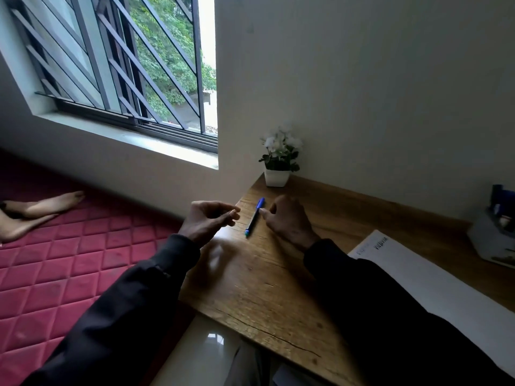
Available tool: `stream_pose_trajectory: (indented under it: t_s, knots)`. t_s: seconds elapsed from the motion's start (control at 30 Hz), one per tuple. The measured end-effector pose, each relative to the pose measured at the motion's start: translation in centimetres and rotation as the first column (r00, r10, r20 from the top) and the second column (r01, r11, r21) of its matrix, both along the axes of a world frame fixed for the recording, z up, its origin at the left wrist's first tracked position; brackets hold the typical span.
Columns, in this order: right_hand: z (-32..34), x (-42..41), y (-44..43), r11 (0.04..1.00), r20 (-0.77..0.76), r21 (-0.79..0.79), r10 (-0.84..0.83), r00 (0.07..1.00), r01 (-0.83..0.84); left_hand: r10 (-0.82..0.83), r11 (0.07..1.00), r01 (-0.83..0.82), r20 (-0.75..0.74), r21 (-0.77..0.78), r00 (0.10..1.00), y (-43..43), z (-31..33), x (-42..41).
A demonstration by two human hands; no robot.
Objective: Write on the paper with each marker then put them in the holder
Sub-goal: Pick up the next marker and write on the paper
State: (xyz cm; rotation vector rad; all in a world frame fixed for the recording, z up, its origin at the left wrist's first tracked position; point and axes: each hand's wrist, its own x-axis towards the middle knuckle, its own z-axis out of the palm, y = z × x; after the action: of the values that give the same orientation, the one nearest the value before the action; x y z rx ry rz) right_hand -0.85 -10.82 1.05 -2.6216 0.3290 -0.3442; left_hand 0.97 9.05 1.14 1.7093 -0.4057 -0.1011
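A blue-capped marker (254, 217) lies on the wooden desk (250, 280) near its left corner. My right hand (287, 221) rests on the desk just right of the marker, thumb tip touching its barrel, fingers loosely curled and holding nothing. My left hand (207, 220) hovers at the desk's left edge, fingers relaxed and empty, a short gap from the marker. The white paper (434, 282) lies at the right with some writing at its top. The grey holder (494, 238) stands at the far right with markers in it.
A small white pot of white flowers (279, 160) stands at the desk's back corner against the wall. A red quilted mattress (69, 260) lies left of the desk with another person's bare feet (33, 213) on it. A barred window (125, 65) is above.
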Motion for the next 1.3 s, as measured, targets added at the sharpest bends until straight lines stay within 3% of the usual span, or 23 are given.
stream_pose_trajectory:
  t_s: [0.43,0.53,0.67,0.93,1.0,1.13,1.2,1.3]
  knots:
    - [1.0,-0.9,1.3,0.990,-0.168,-0.142,-0.035,0.985,0.011,-0.038,0.993,0.032,-0.054,-0.114,0.998,-1.4,-1.0,0.5]
    - [0.8,-2.1,-0.7,0.992,-0.138,-0.127,-0.043,0.990,0.025,-0.069,0.991,0.060,-0.066,-0.123,0.995,-1.9,-1.2,0.5]
    - [1.9,-4.7,-3.3,1.000,-0.110,0.016,0.027,0.994,-0.025,-0.121,0.986,0.117,-0.024,-0.121,0.992,-3.4,-1.2,0.1]
    - [4.6,-11.0,-7.5,0.977,0.149,0.187,0.072,0.986,-0.100,-0.360,0.932,0.363,0.157,0.009,0.920,-7.4,0.1,-1.9]
    - [5.0,-12.6,-8.2,0.924,0.201,0.362,0.053,0.978,-0.124,-0.375,0.924,0.381,0.168,-0.006,0.912,-8.6,0.4,-2.7]
    - [4.8,-14.9,-9.2,0.651,0.277,0.730,-0.001,0.961,-0.210,-0.380,0.924,0.383,0.169,0.016,0.909,-10.6,0.9,-4.1]
    - [4.5,-15.4,-9.4,0.508,0.257,0.835,-0.019,0.966,-0.212,-0.401,0.915,0.403,0.190,0.027,0.896,-11.5,1.3,-4.8]
    - [3.9,-15.6,-9.4,0.370,0.216,0.912,-0.065,0.974,-0.177,-0.422,0.906,0.414,0.277,0.089,0.864,-13.0,1.7,-5.9]
